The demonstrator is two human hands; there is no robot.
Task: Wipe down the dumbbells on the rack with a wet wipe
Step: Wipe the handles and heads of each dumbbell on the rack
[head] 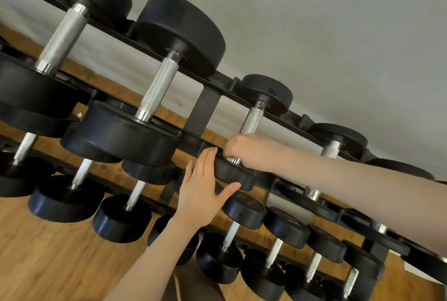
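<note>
Right hand (244,152): curled round knurled handle of small dumbbell (251,120) on top tier.
Left hand (202,184): flat, fingers straight, pressing that dumbbell's near head (235,176).
Rack (205,107): black, tiered, against grey wall (338,22).
Floor (48,252): wood.

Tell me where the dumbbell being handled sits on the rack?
In the head view, the small dumbbell rests on the top shelf, third from left. The right hand grips its handle, and the left hand presses its near head.
</note>
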